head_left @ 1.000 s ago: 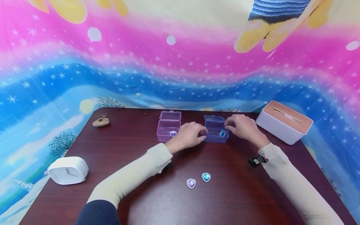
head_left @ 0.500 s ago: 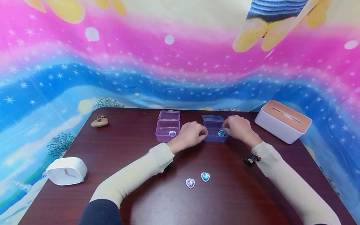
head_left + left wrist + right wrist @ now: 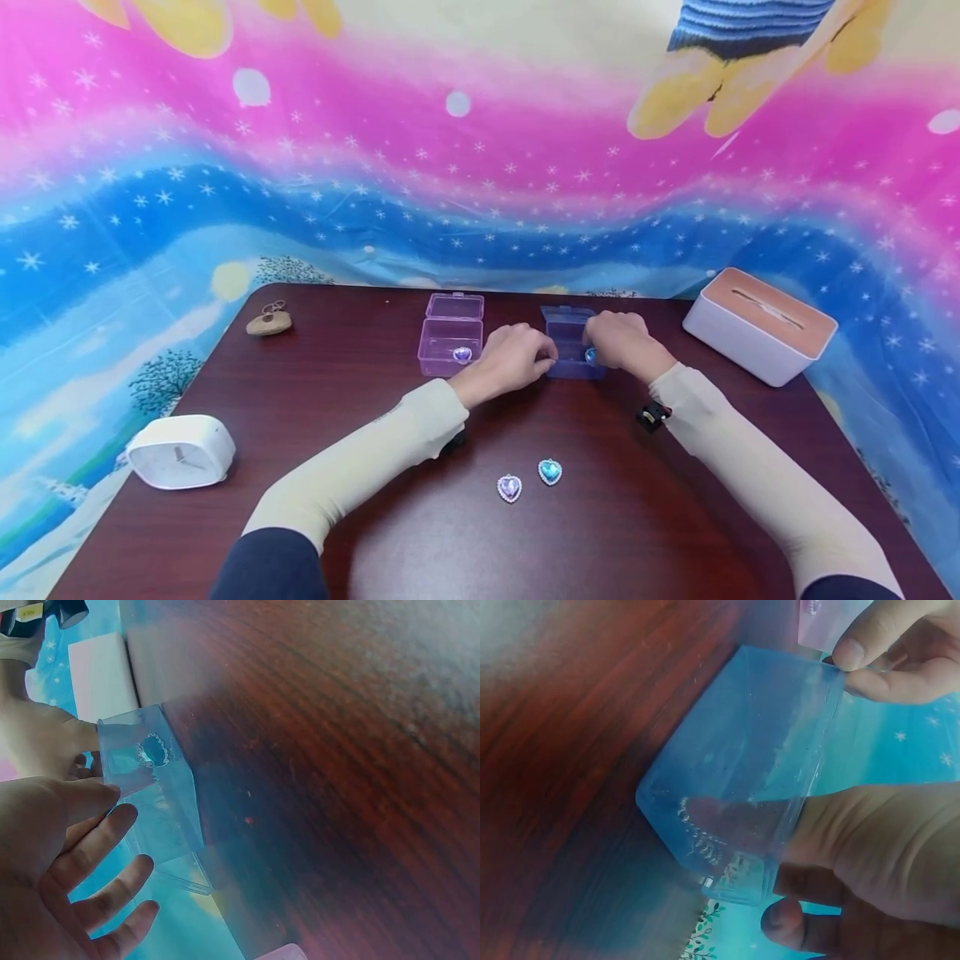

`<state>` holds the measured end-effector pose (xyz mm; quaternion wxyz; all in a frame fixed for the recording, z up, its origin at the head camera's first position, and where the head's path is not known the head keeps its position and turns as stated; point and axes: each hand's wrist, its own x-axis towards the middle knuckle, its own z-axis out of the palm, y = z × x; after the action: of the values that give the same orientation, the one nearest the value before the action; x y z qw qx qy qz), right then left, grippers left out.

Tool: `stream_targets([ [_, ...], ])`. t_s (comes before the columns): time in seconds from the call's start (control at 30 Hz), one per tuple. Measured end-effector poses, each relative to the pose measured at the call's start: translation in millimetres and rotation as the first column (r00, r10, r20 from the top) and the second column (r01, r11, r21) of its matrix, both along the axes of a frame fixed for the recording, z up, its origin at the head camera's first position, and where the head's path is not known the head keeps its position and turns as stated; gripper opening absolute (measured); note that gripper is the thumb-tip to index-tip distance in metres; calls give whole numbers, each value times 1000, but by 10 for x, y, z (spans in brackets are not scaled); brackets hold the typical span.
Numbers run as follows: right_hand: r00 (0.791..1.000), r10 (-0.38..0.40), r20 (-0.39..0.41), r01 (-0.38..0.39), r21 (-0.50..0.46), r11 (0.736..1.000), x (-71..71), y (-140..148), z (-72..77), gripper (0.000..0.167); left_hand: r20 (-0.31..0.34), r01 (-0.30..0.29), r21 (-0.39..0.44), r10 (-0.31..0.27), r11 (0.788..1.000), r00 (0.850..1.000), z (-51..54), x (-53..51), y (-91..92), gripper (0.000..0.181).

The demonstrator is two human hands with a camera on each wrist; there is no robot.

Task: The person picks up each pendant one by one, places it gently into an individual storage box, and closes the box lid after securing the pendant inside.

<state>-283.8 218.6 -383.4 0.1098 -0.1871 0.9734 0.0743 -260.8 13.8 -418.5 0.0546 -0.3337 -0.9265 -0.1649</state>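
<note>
A translucent blue box stands with its lid raised. My left hand pinches its left rim between thumb and forefinger, also seen in the left wrist view, where the other fingers of that hand are spread. My right hand reaches over the right side; the right wrist view shows its thumb inside, at the blue heart gem. Whether it grips the gem is unclear. Left of this box, an uncovered pink box holds a purple heart gem.
Nearer on the dark table lie a purple heart gem and a teal one. A white clock and a tan stone-like object are at the left; a white tissue box stands at the back right.
My right hand has moved left, from beside the blue box's right edge to over its inside, and now partly covers the blue gem. My left hand keeps its place at the left rim.
</note>
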Motion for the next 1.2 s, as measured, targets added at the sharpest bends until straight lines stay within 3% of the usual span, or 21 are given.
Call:
stream_targets([
  [0.3, 996, -5, 90, 2, 28, 1000, -65, 29, -58, 31, 0, 10, -10, -10, 1000, 1000, -5, 17, 22, 16],
  [0.53, 994, 48, 98, -42, -64, 997, -122, 140, -71, 24, -9, 4, -18, -4, 1000, 1000, 33, 2, 37, 16],
  [0.67, 993, 48, 111, -39, -84, 996, -125, 160, -61, 31, 0, -4, -20, 4, 1000, 1000, 42, -1, 36, 16],
  [1.0, 997, 35, 76, -32, -43, 999, -116, 124, -69, 32, -1, 6, -2, -6, 1000, 1000, 25, -7, 25, 16],
  [1.2, 995, 96, 17, -96, 11, 995, -102, 112, -66, 28, -12, 6, -1, -6, 1000, 1000, 17, 1, 27, 16],
])
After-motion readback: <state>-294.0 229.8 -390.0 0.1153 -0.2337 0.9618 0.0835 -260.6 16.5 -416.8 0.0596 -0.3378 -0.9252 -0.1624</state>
